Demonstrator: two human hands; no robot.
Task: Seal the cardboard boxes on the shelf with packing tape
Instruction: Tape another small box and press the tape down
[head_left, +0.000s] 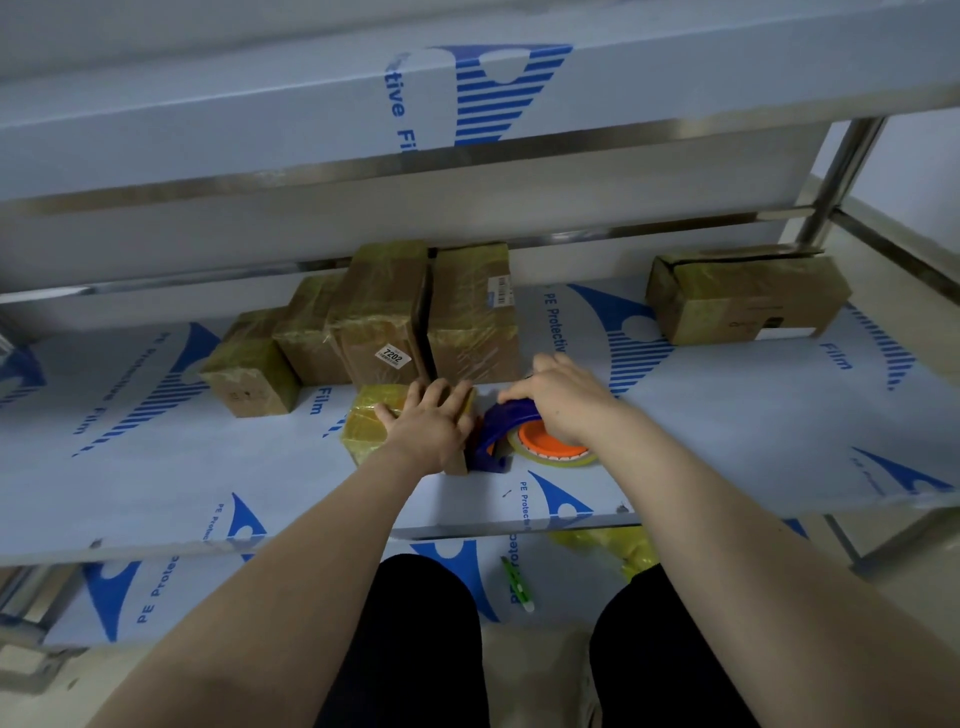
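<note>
On shelf (727, 415), tape dispenser (496, 434) lies flat, nose toward box (366, 423).

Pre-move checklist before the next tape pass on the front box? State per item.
1. Front box held down: ok, left hand lies flat on its top.
2. Dispenser gripped: ok, right hand curls over its blue frame.
3. Roll loaded: ok, it sits on the orange hub.
4. Tape end stuck to the front box: cannot tell, the hands hide the contact.
5. Far-right box sealed: not ok, a dark gap shows at its top flap.
</note>
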